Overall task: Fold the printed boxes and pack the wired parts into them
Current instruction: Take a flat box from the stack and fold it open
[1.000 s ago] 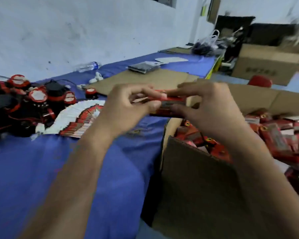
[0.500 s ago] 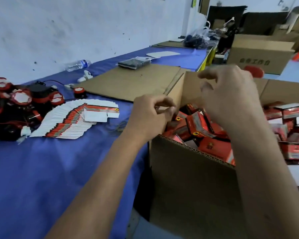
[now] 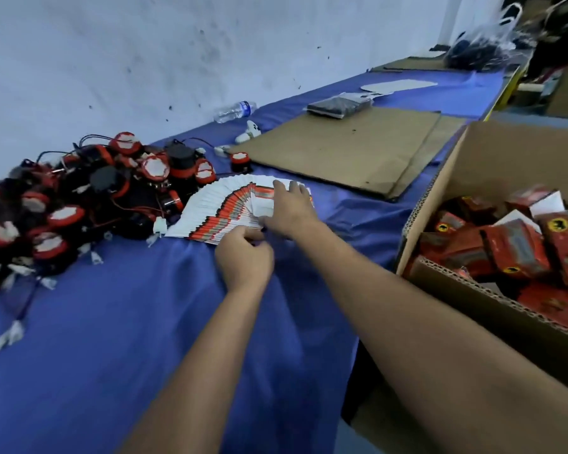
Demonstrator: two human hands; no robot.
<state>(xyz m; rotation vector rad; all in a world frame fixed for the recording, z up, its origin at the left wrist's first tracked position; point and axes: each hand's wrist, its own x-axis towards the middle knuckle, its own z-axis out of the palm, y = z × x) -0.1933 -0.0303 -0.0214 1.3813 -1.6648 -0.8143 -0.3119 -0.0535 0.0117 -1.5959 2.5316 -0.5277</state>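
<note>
In the head view, you are reaching both hands to the fan of flat printed boxes [image 3: 230,208] lying on the blue table cover [image 3: 112,322] at the centre of the frame. Your right hand [image 3: 291,208] is resting on the upper end of the fan with fingers extended and spread, gripping nothing. Your left hand [image 3: 245,257] is working at the fan's lower edge with fingers curled; whether it is actually pinching a blank cannot be told from here. The wired parts [image 3: 79,198] are lying in a heap at the left of the frame, just beside the fan. The carton [image 3: 492,296] at the right is holding folded red boxes [image 3: 518,247]. To do this step well, keep pressing the fan down with the flat right hand while peeling a single blank free with the left, so that the neighbouring blanks are not dragged along or scattered.
</note>
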